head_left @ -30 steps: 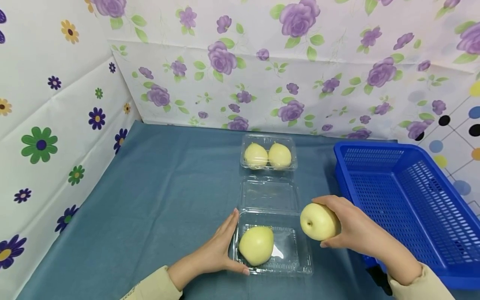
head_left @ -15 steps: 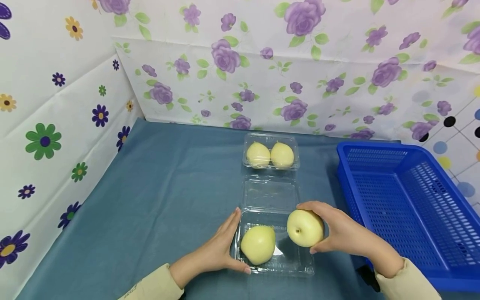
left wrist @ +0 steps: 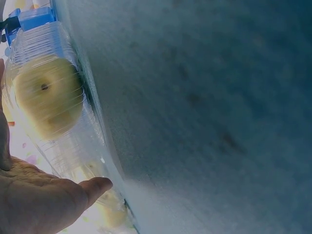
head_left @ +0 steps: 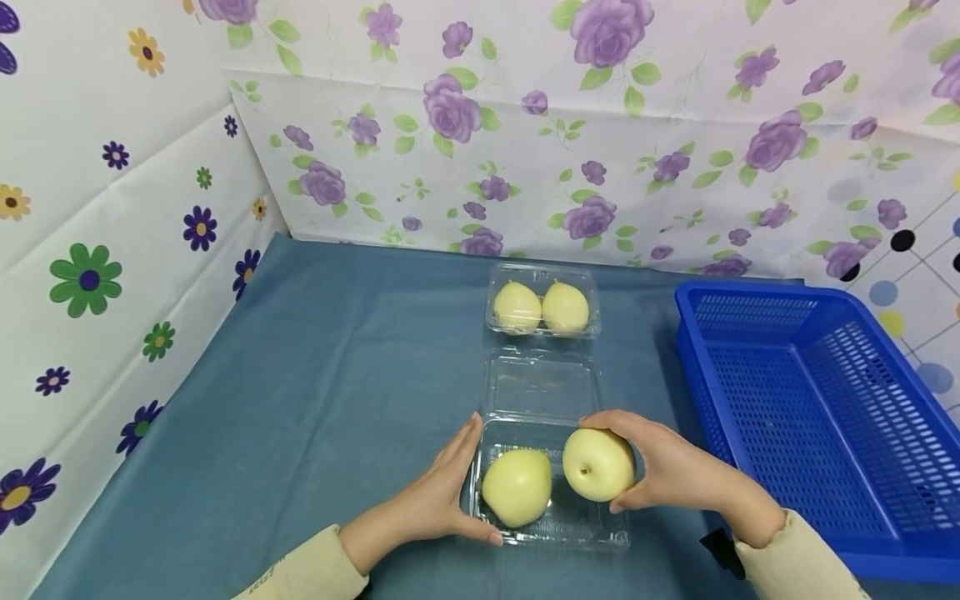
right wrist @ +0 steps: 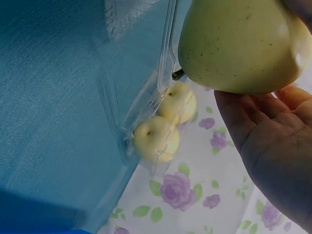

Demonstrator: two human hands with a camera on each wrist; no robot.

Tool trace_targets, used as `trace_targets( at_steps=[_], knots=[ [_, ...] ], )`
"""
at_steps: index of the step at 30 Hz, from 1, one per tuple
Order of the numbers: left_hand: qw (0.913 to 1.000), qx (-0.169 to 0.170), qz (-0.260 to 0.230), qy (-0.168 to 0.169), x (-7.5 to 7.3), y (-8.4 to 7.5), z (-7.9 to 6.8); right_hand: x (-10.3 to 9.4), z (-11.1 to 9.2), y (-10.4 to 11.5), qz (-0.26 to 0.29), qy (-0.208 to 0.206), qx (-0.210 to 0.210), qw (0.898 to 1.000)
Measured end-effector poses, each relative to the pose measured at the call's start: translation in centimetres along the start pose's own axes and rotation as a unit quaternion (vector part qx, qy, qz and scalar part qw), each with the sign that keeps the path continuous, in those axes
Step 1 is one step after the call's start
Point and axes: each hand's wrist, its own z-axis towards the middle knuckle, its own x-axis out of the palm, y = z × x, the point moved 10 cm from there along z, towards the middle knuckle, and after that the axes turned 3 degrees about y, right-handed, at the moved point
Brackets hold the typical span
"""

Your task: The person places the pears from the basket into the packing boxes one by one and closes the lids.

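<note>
A yellow-green pear (head_left: 597,464) is in my right hand (head_left: 667,462), gripped between thumb and fingers, over the right half of an opened clear plastic box (head_left: 577,533). In the right wrist view the gripped pear (right wrist: 239,44) shows its stem pointing toward the box wall. Another pear (head_left: 517,488) lies in the left half of that box. My left hand (head_left: 435,492) rests against the box's left side with straight fingers, its thumb along the near edge. The box's lid (head_left: 543,385) lies folded back, flat behind it.
Behind the lid stands a closed clear box (head_left: 596,312) with two pears inside. A blue perforated basket (head_left: 780,417) sits at the right. Blue cloth (head_left: 360,350) covers the table; flowered sheets (head_left: 517,142) hang at the back and left.
My right hand has carried its pear leftward and a little nearer, from beside the box's right edge to over its right half. The left hand has stayed at the box's left side.
</note>
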Motion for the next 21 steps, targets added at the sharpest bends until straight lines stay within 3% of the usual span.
trace_targets(
  at_steps=[11, 21],
  knots=[
    [0.9999, 0.004, 0.015, -0.004, 0.0, 0.0, 0.1, 1.1, 0.6, 0.8, -0.027, 0.001, -0.026, 0.999],
    [1.0, 0.003, 0.004, 0.001, 0.1, -0.1, 0.0, 2.5, 1.0, 0.2, -0.034, 0.025, -0.008, 0.999]
  ],
)
